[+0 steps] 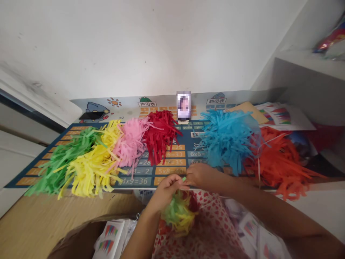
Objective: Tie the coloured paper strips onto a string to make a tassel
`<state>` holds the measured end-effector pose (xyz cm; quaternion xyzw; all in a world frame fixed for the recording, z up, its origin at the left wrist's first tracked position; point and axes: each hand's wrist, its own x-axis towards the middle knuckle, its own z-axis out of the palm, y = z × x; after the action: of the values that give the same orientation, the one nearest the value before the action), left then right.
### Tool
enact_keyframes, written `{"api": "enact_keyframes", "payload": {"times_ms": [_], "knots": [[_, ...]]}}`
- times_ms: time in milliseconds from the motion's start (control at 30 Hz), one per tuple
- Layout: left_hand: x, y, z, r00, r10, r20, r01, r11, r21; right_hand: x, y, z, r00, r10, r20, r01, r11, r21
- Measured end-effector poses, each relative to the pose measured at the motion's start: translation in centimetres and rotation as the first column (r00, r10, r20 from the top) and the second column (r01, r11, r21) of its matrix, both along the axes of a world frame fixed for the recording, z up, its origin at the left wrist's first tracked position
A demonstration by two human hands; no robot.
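Observation:
Near the table's front edge, my left hand and my right hand meet with fingers pinched together. A small light green piece shows between their fingertips. Below my left hand hangs a multicoloured tassel bunch, green, yellow and red, over my lap. On the table behind lie fringed paper bunches: green, yellow, pink and dark red to the left, blue and orange-red to the right.
A phone stands upright against the wall, and a dark phone lies at the back left. Printed packets and a tan envelope sit at the back right. Below the table are a brown bag and more packets.

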<state>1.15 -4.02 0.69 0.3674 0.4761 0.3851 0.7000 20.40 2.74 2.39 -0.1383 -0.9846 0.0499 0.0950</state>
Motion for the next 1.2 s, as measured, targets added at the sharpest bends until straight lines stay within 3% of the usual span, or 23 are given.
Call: {"api": "enact_keyframes", "payload": {"times_ms": [100,167,200,233,300,333,400,533,767,900,1033,1200], "knots": [[-0.1,0.0,0.1,1.0,-0.008,0.002,0.008,1.0,0.017,0.5,-0.3,0.2,0.988,-0.036,-0.149,0.012,0.987,-0.162],[0.3,-0.1,0.3,0.997,0.07,0.031,-0.071,0.996,0.045,0.6,-0.7,0.1,0.913,-0.254,-0.32,0.097,0.895,-0.434],[0.6,-0.2,0.4,0.992,0.125,0.02,-0.126,0.988,0.091,0.3,-1.0,-0.2,0.818,-0.431,-0.38,0.136,0.788,-0.6],[1.1,-0.3,0.5,0.982,0.19,-0.012,-0.185,0.97,0.158,-0.1,-1.5,-0.5,0.681,-0.616,-0.397,0.142,0.642,-0.753],[2.0,-0.4,0.8,0.944,0.309,-0.117,-0.26,0.913,0.313,-1.4,-2.5,-1.4,0.367,-0.873,-0.322,0.009,0.349,-0.937],[2.4,-0.5,0.9,0.921,0.35,-0.169,-0.267,0.885,0.38,-2.2,-3.1,-1.9,0.239,-0.932,-0.273,-0.097,0.257,-0.962],[3.0,-0.5,1.1,0.877,0.408,-0.253,-0.257,0.843,0.472,-3.6,-4.1,-2.4,0.093,-0.974,-0.204,-0.267,0.173,-0.948],[3.4,-0.4,1.3,0.81,0.475,-0.343,-0.231,0.796,0.559,-4.9,-5.1,-2.0,0.07,-0.985,-0.159,-0.356,0.124,-0.926],[3.8,-0.3,2.1,0.808,0.464,-0.363,-0.201,0.797,0.57,-5.0,-5.0,-2.0,-0.031,-0.983,-0.183,-0.474,0.176,-0.863],[4.2,-0.5,2.3,0.789,0.486,-0.376,-0.212,0.79,0.576,-4.9,-5.4,-2.1,-0.025,-0.983,-0.183,-0.408,0.177,-0.896],[4.3,-0.5,2.2,0.762,0.501,-0.41,-0.198,0.783,0.589,-4.8,-5.6,-2.4,-0.067,-0.974,-0.217,-0.377,0.226,-0.898],[4.0,-0.6,2.3,0.765,0.469,-0.441,-0.1,0.763,0.639,-4.6,-5.6,-3.0,-0.056,-0.956,-0.289,-0.254,0.294,-0.921]]}}
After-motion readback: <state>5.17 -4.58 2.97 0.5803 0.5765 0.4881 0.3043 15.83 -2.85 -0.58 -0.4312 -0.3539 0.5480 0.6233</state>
